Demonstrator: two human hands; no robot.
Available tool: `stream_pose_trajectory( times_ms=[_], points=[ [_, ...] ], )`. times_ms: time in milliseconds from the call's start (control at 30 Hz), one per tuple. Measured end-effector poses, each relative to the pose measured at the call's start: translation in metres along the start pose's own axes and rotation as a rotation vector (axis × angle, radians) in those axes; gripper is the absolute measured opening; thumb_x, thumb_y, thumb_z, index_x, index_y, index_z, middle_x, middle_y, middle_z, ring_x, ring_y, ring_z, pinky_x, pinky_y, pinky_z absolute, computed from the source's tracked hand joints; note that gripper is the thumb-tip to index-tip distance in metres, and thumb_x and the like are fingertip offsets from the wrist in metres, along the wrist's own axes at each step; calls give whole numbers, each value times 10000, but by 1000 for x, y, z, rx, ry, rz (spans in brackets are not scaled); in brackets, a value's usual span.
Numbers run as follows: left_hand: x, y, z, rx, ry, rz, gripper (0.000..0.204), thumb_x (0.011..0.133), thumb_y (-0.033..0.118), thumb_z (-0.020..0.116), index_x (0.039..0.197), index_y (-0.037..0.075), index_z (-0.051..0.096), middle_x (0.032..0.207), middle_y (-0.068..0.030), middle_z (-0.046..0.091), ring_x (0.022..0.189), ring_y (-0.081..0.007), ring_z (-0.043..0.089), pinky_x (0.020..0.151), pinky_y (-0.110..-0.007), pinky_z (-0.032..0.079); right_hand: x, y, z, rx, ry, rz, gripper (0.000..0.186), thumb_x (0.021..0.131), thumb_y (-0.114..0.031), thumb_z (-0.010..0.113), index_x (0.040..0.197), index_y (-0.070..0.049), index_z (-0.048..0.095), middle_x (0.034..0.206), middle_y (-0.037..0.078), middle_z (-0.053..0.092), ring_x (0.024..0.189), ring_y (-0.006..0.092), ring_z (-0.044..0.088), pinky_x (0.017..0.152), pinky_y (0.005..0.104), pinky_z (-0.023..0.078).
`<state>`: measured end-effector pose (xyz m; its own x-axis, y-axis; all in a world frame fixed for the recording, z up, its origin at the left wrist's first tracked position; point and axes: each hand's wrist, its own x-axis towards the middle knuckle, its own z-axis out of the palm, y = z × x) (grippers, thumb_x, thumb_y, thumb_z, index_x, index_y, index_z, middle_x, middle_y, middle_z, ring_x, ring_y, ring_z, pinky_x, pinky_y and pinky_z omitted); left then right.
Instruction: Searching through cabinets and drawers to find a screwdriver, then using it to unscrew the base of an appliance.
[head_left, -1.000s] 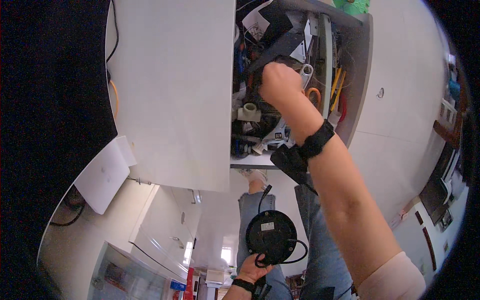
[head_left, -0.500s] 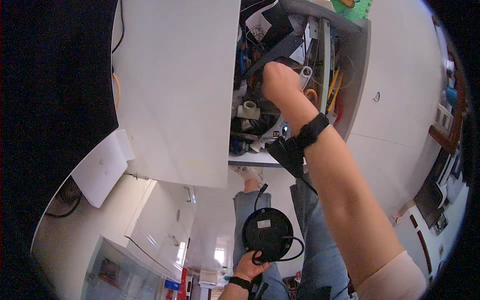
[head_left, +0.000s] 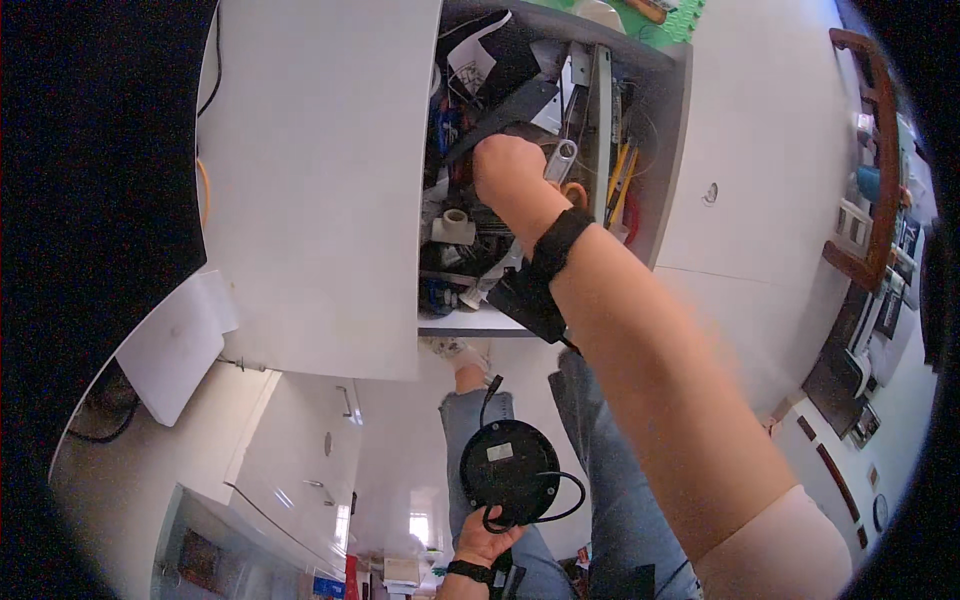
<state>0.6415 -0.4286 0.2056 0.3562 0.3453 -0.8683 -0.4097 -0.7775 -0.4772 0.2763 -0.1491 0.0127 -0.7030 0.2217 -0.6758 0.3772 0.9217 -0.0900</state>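
My left hand [head_left: 487, 537] is closed on the rim of a round black disc-shaped base [head_left: 510, 466], held over my legs. A black cable [head_left: 572, 492] loops from the base past my fingers, and a short lead with a plug [head_left: 494, 386] sticks up from its far side. Deep in an open drawer [head_left: 672, 165] crammed with tools, my right hand [head_left: 510, 170] is curled like a fist; its fingertips, and anything in them, are hidden. Right beside it are a wrench [head_left: 563, 158] and an orange handle [head_left: 575, 192]. A white pipe tee [head_left: 454, 228] lies nearer to me.
Yellow pencil-like sticks [head_left: 622, 180] and a long metal rail [head_left: 598, 130] lie along the drawer's right side. The white tabletop [head_left: 320, 180] borders it on the left. A green mat [head_left: 685, 22] shows at the far end, and white cabinets [head_left: 295, 450] stand at lower left.
The whole view has shifted, with the drawer and both hands appearing farther left. My right hand stays down among the tools, and my left hand keeps its hold on the black base.
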Motion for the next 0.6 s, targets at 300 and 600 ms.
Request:
stream_pose_trajectory(
  times_ms=[300,600],
  points=[
    [1,0,-1,51,-106,29,472,699,7,646,1144,-24,492,1161,-164,544,1059,-343,522,879,-474,468,-10,-9,-1,31,65,24,151,739,-102,615,870,-74,685,926,127,668,903,275,646,737,354,525],
    [5,5,-9,-7,-81,-65,463,695,-7,636,1133,-36,492,1141,-173,551,1058,-349,524,889,-481,463,-8,2,12,89,150,4,212,748,-93,607,937,4,598,886,155,668,857,300,653,702,375,527]
  ],
)
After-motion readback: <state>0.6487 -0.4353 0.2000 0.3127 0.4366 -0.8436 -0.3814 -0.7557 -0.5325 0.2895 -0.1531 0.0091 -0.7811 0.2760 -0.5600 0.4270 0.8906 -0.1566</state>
